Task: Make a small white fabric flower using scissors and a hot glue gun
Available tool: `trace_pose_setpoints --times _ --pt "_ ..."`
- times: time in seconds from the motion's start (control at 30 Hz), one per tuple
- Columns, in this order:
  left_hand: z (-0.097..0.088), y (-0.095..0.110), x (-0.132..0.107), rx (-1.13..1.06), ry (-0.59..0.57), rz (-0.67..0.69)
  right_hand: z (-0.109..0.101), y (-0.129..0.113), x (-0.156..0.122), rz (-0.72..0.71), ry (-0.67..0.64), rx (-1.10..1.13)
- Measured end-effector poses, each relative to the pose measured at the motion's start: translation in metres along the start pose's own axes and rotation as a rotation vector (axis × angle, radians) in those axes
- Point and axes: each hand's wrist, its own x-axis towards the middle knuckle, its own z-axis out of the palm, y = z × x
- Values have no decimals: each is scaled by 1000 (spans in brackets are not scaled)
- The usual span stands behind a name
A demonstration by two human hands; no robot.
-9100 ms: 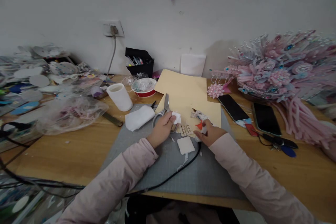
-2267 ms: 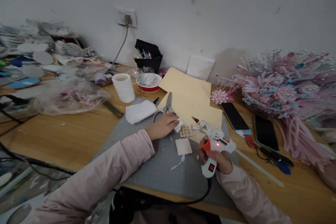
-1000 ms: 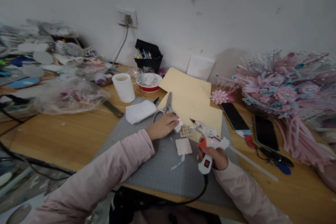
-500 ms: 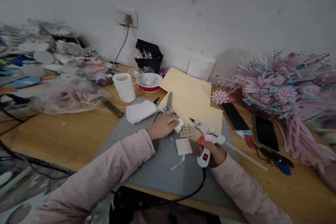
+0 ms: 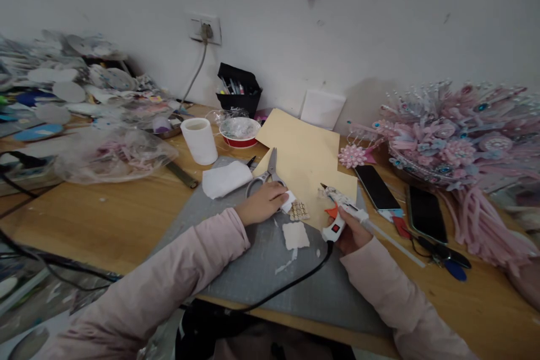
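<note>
Right hand point(image 5: 354, 229) closed round glue gun point(image 5: 345, 202); probably light, stiff, hot-tipped, best held by its handle point(image 5: 333, 230); nozzle point(image 5: 324, 185) beyond the grip. Left hand point(image 5: 264, 202) touching small white piece point(image 5: 289, 202), likely light, soft; pinched or merely pressed, cannot tell. Cream card point(image 5: 312, 160) farther off

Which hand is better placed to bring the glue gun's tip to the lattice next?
Probably the right hand: it grips the glue gun, just right of the lattice. The left hand touches a white piece.
</note>
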Motion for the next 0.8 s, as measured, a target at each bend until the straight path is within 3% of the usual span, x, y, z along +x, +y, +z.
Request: trace_pose_setpoints --times 0.17,0.37,0.57,0.7,0.8 --pt "-2 4 -1 3 2 -19 5 -7 -5 120 117 77" --pt "-3 7 0 -6 10 -28 2 -17 -9 259 33 -250" --pt "-1 9 -1 10 30 -26 10 -18 -8 337 23 -377" --pt "-1 14 -3 65 81 -26 15 -14 -13 279 55 -486" --pt "-2 22 -6 83 71 0 18 -10 -23 56 108 -593"
